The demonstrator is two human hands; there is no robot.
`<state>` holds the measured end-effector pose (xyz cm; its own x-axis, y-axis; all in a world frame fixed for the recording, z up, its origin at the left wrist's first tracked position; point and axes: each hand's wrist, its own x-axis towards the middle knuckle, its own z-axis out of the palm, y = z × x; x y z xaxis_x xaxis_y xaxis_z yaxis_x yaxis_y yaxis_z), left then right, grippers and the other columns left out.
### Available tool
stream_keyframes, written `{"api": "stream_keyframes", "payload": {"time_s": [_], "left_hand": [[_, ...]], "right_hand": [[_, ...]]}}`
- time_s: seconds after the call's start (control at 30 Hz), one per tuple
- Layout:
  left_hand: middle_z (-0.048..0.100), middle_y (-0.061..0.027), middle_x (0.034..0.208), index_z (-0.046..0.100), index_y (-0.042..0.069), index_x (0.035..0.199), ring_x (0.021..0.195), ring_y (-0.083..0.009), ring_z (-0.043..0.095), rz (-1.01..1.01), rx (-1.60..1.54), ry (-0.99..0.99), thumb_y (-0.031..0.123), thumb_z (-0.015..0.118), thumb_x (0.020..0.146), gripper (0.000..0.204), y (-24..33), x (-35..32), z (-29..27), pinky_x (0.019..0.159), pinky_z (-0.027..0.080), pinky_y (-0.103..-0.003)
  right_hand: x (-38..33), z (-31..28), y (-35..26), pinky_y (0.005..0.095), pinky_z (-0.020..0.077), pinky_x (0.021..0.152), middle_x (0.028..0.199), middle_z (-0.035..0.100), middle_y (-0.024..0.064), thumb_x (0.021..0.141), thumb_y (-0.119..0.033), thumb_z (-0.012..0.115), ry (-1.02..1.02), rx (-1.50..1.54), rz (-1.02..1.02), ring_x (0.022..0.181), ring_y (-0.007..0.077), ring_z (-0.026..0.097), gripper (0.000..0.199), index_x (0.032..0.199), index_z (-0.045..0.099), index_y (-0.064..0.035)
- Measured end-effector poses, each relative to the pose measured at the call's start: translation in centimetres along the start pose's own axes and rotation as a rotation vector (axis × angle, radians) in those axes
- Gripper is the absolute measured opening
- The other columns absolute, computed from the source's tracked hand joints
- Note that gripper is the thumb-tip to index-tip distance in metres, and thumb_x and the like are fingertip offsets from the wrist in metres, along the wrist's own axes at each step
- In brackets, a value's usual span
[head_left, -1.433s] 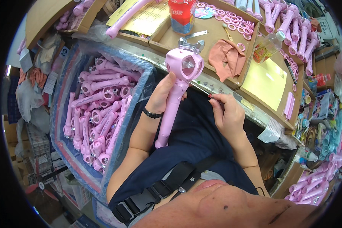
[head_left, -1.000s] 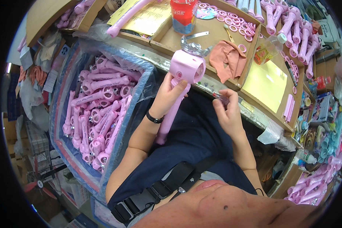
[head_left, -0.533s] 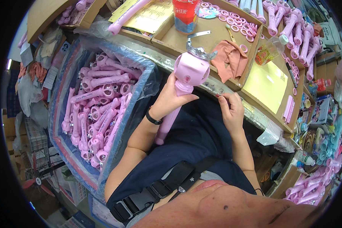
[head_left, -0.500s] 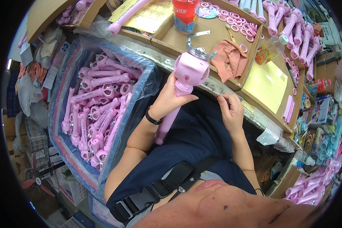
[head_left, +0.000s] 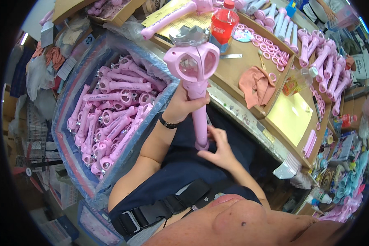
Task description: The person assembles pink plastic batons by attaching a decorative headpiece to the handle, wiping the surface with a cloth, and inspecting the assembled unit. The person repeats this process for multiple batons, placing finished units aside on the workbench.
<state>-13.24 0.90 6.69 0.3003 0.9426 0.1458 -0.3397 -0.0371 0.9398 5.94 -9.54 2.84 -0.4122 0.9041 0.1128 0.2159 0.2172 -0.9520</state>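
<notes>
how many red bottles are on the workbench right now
1. The red bottle stands upright at the far side of the workbench, just behind the head of the pink wand held up in the left hand. Clutter may hide others.

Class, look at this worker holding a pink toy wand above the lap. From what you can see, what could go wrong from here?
1. The left hand grips the pink wand only at its upper shaft, and the right hand just fingers the bottom end, so it could slip.
2. The silver crown piece on the wand's head looks loosely perched and might drop.
3. The raised head is close to the red bottle and might knock it over.
</notes>
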Motion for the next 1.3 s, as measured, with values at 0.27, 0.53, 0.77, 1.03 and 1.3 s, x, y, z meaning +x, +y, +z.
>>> {"api": "stream_keyframes", "payload": {"time_s": [0.27,0.53,0.77,1.03,1.3], "left_hand": [[0.056,-0.0074,0.089,0.047,0.001,0.116,0.073,-0.0152,0.055,0.072,-0.106,0.026,0.004,0.067,0.072,0.048,-0.1,0.0,2.4,0.067,0.044,-0.029],[0.058,-0.0093,0.106,0.045,0.002,0.125,0.085,-0.0182,0.059,0.126,-0.293,-0.020,0.038,0.066,0.082,0.060,-1.1,0.4,1.5,0.073,0.049,-0.030],[0.057,-0.0148,0.117,0.044,0.000,0.128,0.091,-0.0234,0.063,0.202,-0.384,0.015,0.059,0.057,0.082,0.076,-1.2,1.9,1.5,0.082,0.053,-0.036],[0.055,-0.0173,0.115,0.038,0.002,0.127,0.080,-0.0209,0.061,0.030,-0.251,0.123,0.008,0.059,0.081,0.051,-2.7,-0.2,3.1,0.070,0.051,-0.034],[0.053,-0.0109,0.125,0.037,0.002,0.135,0.103,-0.0231,0.059,0.156,-0.247,0.189,0.054,0.046,0.091,0.069,-0.6,2.2,0.3,0.086,0.049,-0.037]], "right_hand": [[-1.1,1.8,2.5,0.0337,0.0482,0.082,0.113,0.043,0.0151,0.074,-0.019,0.073,-0.052,-0.032,0.032,0.097,0.0261,0.054,0.061,0.125,0.044,-0.0015],[-1.8,2.1,2.5,0.0346,0.0438,0.087,0.110,0.045,0.0164,0.070,-0.013,0.066,0.037,0.015,0.088,0.101,0.0281,0.050,0.058,0.122,0.043,0.0008],[-2.4,1.9,2.5,0.0380,0.0472,0.081,0.109,0.047,0.0203,0.066,-0.011,0.068,0.114,-0.074,0.053,0.095,0.0358,0.055,0.063,0.123,0.043,-0.0002],[-2.4,2.0,2.9,0.0377,0.0482,0.079,0.108,0.048,0.0219,0.066,-0.011,0.071,0.205,-0.190,0.039,0.094,0.0362,0.056,0.064,0.122,0.043,0.0012],[-3.8,0.2,3.4,0.0299,0.0504,0.069,0.102,0.053,0.0088,0.073,-0.009,0.072,-0.148,0.624,0.379,0.083,0.0180,0.061,0.055,0.121,0.045,-0.0020]]}}
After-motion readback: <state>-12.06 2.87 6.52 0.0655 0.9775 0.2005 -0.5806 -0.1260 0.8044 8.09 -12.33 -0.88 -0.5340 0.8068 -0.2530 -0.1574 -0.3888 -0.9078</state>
